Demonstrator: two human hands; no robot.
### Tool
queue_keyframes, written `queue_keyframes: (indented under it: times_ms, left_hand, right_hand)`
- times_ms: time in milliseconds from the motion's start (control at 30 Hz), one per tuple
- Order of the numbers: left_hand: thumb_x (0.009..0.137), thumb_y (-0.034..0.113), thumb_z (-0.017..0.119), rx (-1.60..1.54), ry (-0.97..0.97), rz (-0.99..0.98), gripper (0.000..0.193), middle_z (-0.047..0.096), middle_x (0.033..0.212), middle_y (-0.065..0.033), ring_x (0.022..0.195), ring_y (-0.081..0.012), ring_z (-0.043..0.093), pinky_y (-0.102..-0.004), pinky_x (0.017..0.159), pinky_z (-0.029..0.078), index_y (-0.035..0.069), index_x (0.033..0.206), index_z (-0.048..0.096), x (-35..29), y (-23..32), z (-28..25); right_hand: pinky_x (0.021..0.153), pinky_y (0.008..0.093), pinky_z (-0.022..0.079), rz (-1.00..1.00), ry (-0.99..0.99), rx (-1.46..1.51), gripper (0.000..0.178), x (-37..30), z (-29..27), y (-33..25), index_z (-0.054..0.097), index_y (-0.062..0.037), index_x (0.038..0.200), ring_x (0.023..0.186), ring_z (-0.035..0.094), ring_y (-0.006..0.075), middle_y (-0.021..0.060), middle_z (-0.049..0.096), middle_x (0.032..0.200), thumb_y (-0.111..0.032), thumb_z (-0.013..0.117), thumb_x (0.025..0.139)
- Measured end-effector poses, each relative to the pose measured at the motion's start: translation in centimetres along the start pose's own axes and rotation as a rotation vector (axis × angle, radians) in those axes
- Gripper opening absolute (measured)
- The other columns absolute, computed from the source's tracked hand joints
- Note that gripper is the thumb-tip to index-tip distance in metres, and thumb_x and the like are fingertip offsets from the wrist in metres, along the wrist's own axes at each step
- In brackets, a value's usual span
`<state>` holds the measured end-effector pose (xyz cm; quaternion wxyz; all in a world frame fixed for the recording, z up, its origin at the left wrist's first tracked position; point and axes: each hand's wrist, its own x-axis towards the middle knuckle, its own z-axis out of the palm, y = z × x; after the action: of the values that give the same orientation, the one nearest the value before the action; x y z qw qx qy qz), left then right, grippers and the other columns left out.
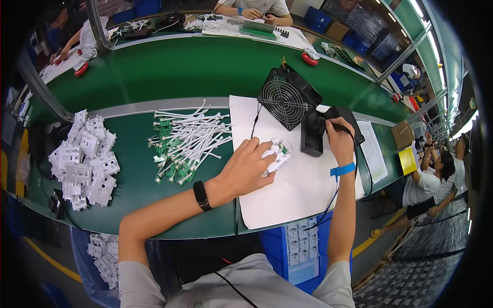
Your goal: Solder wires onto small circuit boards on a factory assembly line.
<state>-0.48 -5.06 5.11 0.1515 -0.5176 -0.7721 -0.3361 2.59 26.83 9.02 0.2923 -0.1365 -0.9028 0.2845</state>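
My left hand (247, 167) rests on the white sheet, its fingers bent around a small white plastic housing (280, 160) with a bit of green circuit board (282, 148) in it. A dark band is on that wrist. To the right, my right hand (340, 139) grips the black handle of a corded soldering iron (328, 123); its front end is at a black stand (311, 137), and its tip is hidden. A blue strap with a cord circles my right wrist. Behind the stand a black fan (285, 101) with a wire grille stands tilted.
White housings (84, 159) are heaped at the left. Green boards with white wires (190, 141) lie beside the white sheet (267, 210). Right of it are a black box (345, 117) and papers (374, 154). Below the table edge stands a blue bin (275, 251). Co-workers sit across and at right.
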Motion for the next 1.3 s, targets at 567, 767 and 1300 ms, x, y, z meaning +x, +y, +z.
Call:
queue_keyframes:
  times_ms: [567, 767, 1300]
  left_hand:
    - [0.075, 0.015, 0.080, 0.138, 0.176, -0.308, 0.034, 0.070, 0.119, -0.0178, 0.103, -0.0363, 0.061, -0.0424, 0.094, 0.052, 0.000, 0.105, 0.076, 2.8, -5.3, -10.4]
    - [0.080, 0.016, 0.077, 0.425, 0.276, -0.402, 0.031, 0.070, 0.100, -0.0181, 0.096, -0.0393, 0.059, -0.0465, 0.088, 0.050, -0.001, 0.105, 0.072, 0.9, -18.8, -12.8]
    - [0.088, 0.049, 0.073, 0.896, -0.381, -0.840, 0.072, 0.061, 0.134, -0.0218, 0.132, -0.0410, 0.052, -0.0666, 0.121, 0.018, 0.005, 0.142, 0.056, -10.5, -15.3, -20.7]
  right_hand:
    - [0.056, 0.0292, 0.038, 0.263, 0.227, 0.316, 0.026, -9.4, 0.9, 1.6, 0.067, 0.0020, 0.118, 0.062, 0.050, 0.0076, -0.0009, 0.055, 0.067, -0.013, 0.071, 0.097]
    - [0.050, 0.0288, 0.026, 0.193, 0.042, 0.206, 0.010, -13.1, -0.8, -2.7, 0.072, -0.0006, 0.103, 0.056, 0.037, 0.0055, -0.0021, 0.044, 0.059, -0.007, 0.067, 0.098]
    - [0.086, 0.0404, 0.048, -0.694, -0.665, 0.311, 0.019, -11.1, 12.0, -19.6, 0.069, -0.0048, 0.102, 0.097, 0.058, 0.0299, 0.0102, 0.059, 0.099, -0.004, 0.072, 0.084]
